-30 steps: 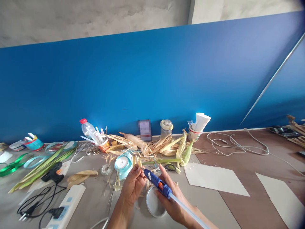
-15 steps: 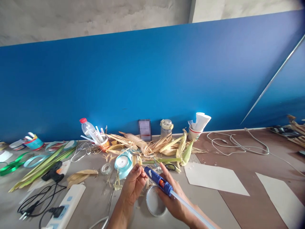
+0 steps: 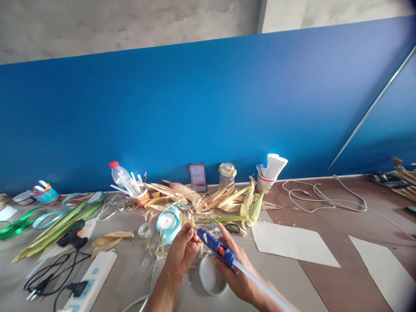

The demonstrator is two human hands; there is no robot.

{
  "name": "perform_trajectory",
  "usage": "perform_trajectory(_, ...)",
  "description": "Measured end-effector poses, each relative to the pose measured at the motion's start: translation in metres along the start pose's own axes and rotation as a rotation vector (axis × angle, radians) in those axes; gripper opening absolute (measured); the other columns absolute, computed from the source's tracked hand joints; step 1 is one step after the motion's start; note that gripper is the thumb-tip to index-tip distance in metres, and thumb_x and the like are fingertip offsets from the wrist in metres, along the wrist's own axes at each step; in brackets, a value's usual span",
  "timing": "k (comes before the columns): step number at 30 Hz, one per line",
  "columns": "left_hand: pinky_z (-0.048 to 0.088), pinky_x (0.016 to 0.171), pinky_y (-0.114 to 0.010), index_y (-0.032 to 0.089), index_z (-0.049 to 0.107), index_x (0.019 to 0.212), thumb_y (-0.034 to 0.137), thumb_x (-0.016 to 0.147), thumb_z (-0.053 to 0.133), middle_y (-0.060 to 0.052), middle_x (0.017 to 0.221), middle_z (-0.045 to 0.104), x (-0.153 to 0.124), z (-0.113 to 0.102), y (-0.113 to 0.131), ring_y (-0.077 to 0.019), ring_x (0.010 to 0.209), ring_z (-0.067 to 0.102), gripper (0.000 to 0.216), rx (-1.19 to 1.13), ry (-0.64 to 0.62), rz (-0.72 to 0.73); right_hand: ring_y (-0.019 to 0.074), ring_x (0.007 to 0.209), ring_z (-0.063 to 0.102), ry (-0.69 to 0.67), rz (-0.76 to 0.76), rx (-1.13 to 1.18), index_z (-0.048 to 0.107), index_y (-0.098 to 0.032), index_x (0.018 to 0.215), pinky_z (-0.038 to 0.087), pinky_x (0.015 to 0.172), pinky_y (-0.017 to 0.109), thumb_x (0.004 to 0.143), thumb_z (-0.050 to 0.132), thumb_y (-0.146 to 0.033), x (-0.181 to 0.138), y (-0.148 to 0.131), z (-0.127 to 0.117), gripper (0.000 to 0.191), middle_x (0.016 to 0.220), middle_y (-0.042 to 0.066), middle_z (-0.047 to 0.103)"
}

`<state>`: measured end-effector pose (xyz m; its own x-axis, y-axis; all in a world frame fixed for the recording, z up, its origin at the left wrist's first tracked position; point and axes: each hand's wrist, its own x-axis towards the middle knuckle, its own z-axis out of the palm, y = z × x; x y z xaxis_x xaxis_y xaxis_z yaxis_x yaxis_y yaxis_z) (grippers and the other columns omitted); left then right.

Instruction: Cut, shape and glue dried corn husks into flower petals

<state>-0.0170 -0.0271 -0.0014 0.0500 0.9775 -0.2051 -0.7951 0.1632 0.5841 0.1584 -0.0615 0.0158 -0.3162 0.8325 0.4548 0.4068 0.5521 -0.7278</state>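
My right hand [image 3: 238, 271] is wrapped round a blue glue gun [image 3: 216, 246], with a long clear glue stick [image 3: 261, 286] sticking out of its back end. The gun's nozzle points up and left, close to the fingertips of my left hand [image 3: 183, 249]. Those fingers pinch a small piece of dry corn husk [image 3: 191, 220], which stands upright; its lower part is hidden by the fingers. Below and between the hands lies a round, shallow, light-coloured lid or dish [image 3: 211, 279]. Just beyond is a roll of light blue ribbon [image 3: 168, 221].
Corn husks [image 3: 211, 197] are heaped along the back, near a jar [image 3: 226, 175] and a paper cup [image 3: 266, 182]. At left lie a power strip [image 3: 94, 273], a black glue gun [image 3: 73, 234] and green leaves [image 3: 58, 223]. White paper sheets [image 3: 292, 242] lie at right.
The husk piece in my left fingers has turned or shifted slightly. Both hands and the glue gun stay almost in place.
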Motion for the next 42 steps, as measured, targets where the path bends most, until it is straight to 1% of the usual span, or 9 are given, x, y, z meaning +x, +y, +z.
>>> perform_trajectory(3,0.046,0.059,-0.018,0.016,0.064,0.070,0.009,0.059,0.075,0.002,0.061,0.061,-0.0001,0.0000,-0.0002,-0.0057,0.053,0.053,0.017,-0.008,0.001,-0.008,0.0189,0.084,0.063,0.004,-0.002,-0.010,0.010,-0.020,0.141,0.053,0.071,0.029,0.081,0.045,-0.020,0.0005,0.0002,-0.0004,0.070,0.101,0.008,0.063)
perform_trajectory(7,0.046,0.060,-0.017,0.016,0.063,0.071,0.009,0.061,0.074,0.002,0.062,0.061,-0.0005,-0.0005,-0.0006,-0.0054,0.054,0.053,0.017,0.007,-0.016,0.000,0.0195,0.085,0.063,-0.025,-0.002,-0.011,0.010,-0.021,0.141,0.054,0.070,0.029,0.081,0.044,-0.020,0.0004,-0.0005,-0.0015,0.068,0.101,0.008,0.063)
perform_trajectory(12,0.046,0.062,-0.019,0.016,0.063,0.071,0.010,0.060,0.075,0.002,0.063,0.060,0.0000,-0.0006,0.0000,-0.0054,0.054,0.052,0.017,0.012,-0.025,0.009,0.0204,0.087,0.063,-0.016,-0.010,-0.021,0.010,-0.021,0.141,0.054,0.071,0.031,0.081,0.045,-0.021,-0.0004,0.0010,-0.0026,0.069,0.104,0.008,0.062)
perform_trajectory(18,0.045,0.061,-0.019,0.015,0.064,0.069,0.011,0.062,0.074,0.001,0.063,0.061,-0.0005,0.0014,0.0020,-0.0055,0.053,0.051,0.013,0.008,-0.033,0.014,0.0190,0.086,0.063,-0.027,-0.001,-0.013,0.009,-0.023,0.141,0.054,0.071,0.029,0.080,0.045,-0.019,-0.0003,0.0024,-0.0026,0.071,0.103,0.007,0.063)
perform_trajectory(25,0.045,0.062,-0.019,0.015,0.064,0.067,0.010,0.063,0.073,0.001,0.062,0.061,-0.0010,0.0029,0.0025,-0.0055,0.054,0.052,0.011,-0.003,-0.045,0.012,0.0191,0.083,0.063,-0.032,0.010,-0.032,0.011,-0.021,0.141,0.054,0.070,0.029,0.080,0.046,-0.019,-0.0003,0.0017,-0.0021,0.071,0.104,0.008,0.063)
perform_trajectory(28,0.045,0.062,-0.019,0.015,0.065,0.070,0.010,0.063,0.074,0.002,0.061,0.061,-0.0002,0.0015,0.0017,-0.0056,0.054,0.052,0.013,-0.018,-0.038,0.003,0.0193,0.085,0.063,-0.024,0.006,-0.028,0.011,-0.021,0.141,0.054,0.072,0.030,0.080,0.045,-0.018,-0.0001,0.0017,-0.0020,0.071,0.104,0.008,0.063)
perform_trajectory(33,0.046,0.061,-0.020,0.016,0.064,0.070,0.010,0.062,0.074,0.002,0.061,0.060,-0.0001,-0.0001,0.0004,-0.0059,0.053,0.051,0.014,-0.005,-0.015,0.004,0.0194,0.084,0.063,-0.026,0.003,-0.035,0.009,-0.023,0.141,0.054,0.072,0.030,0.079,0.045,-0.018,-0.0001,0.0036,-0.0023,0.072,0.103,0.007,0.063)
perform_trajectory(37,0.045,0.057,-0.019,0.016,0.063,0.071,0.011,0.061,0.075,0.002,0.061,0.059,-0.0008,0.0004,-0.0002,-0.0060,0.053,0.051,0.016,-0.014,0.014,-0.015,0.0203,0.087,0.063,-0.030,0.001,-0.038,0.008,-0.022,0.141,0.053,0.075,0.031,0.080,0.046,-0.021,-0.0001,0.0049,-0.0026,0.072,0.106,0.009,0.061)
perform_trajectory(42,0.046,0.060,-0.019,0.015,0.063,0.070,0.009,0.060,0.075,0.001,0.062,0.061,-0.0007,0.0003,0.0007,-0.0056,0.052,0.052,0.016,-0.028,0.019,-0.010,0.0198,0.086,0.063,-0.032,0.002,-0.027,0.006,-0.024,0.141,0.054,0.071,0.030,0.080,0.045,-0.018,0.0004,0.0025,-0.0030,0.073,0.105,0.007,0.062)
